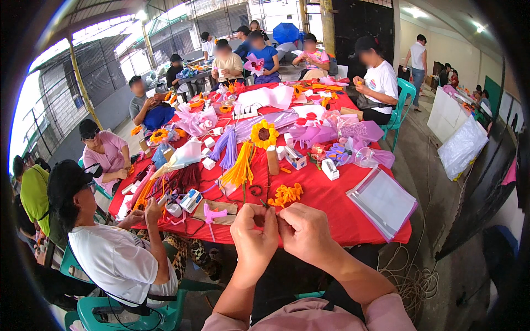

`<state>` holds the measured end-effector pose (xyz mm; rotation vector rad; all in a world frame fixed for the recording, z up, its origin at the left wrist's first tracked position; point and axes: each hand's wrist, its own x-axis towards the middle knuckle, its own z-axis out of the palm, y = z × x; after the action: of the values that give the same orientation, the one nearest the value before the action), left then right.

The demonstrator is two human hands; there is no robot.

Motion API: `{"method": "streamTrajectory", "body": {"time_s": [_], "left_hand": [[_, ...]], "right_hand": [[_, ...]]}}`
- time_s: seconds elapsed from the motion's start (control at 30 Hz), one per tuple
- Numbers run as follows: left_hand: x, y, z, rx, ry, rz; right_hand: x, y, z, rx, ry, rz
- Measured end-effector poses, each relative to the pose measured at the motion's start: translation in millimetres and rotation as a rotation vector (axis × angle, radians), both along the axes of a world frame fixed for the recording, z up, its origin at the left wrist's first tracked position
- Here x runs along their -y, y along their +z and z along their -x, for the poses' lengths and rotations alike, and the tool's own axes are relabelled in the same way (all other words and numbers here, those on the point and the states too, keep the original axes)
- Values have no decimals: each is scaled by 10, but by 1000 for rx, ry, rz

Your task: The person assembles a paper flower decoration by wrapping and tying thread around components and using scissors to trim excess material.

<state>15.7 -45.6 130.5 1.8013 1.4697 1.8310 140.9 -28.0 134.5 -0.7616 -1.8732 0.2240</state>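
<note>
My left hand [255,234] and my right hand [309,230] meet at the table's near edge, both closed in a pinch. Between their fingertips shows a thin dark strand [264,204], mostly hidden by the fingers. Just beyond lies a clump of curled orange pipe cleaners [286,195]. A sunflower [264,134] of fuzzy yellow petals with a brown centre stands farther back, next to a bundle of yellow-orange pipe cleaners [238,169]. To the left of my hands, a pink glue gun [212,214] rests on a piece of brown cardboard [229,219].
A red-covered table [331,215] carries purple pipe cleaners [227,150], small boxes [295,159] and clear plastic sleeves [382,199] at right. A person in a white shirt [118,259] sits close on my left; several others work around the table. Tangled cord [411,281] lies on the floor at right.
</note>
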Motion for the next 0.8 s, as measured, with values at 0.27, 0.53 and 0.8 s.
{"method": "streamTrajectory", "body": {"time_s": [0.27,0.53,0.8], "left_hand": [[147,123,143,433,-623,225],[119,214,275,360,-1135,172],[169,200,184,265,-807,172]], "right_hand": [[-121,108,-317,-137,576,441],[-210,91,-418,-193,1161,910],[-202,73,-409,-239,949,872]]}}
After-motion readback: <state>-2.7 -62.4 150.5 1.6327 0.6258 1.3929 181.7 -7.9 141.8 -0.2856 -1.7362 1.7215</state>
